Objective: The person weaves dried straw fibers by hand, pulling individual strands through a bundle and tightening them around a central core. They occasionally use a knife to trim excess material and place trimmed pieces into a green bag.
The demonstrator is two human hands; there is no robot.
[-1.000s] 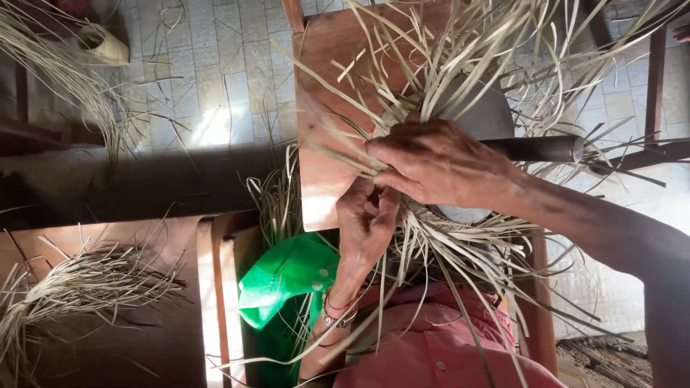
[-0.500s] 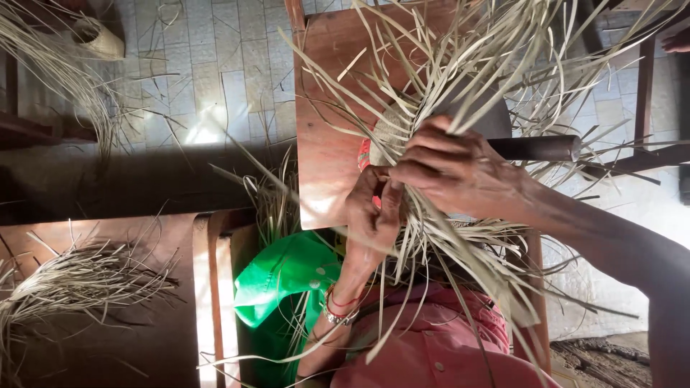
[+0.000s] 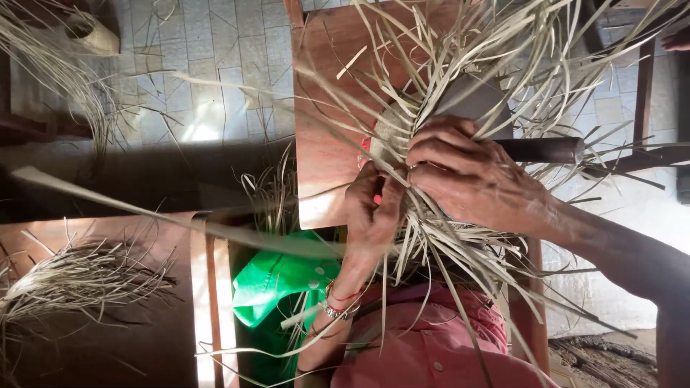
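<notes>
So compared with a moment back, both hands have crept up the bundle of pale straw strips and drawn closer together over the small woven core on the reddish wooden board; one long flat strip now sweeps out leftward across the view, which it didn't do before. My read is that a strand just got pulled free and tightened into the weave, so the work is mid-stitch rather than near any finish. Right hand is clamped down over the top of the bundle, fingers curled tight around the strips, with a dark cylindrical handle poking out from behind it. Left hand comes up from below, wrist bangles showing, fingertips pinched narrow on strands right at the core. Nothing like a label or sign anywhere that I can make out; the closest to packaging is a bright green plastic bag crumpled just under the left forearm, and a loose heap of straw sits on the brown table well off to the left.
</notes>
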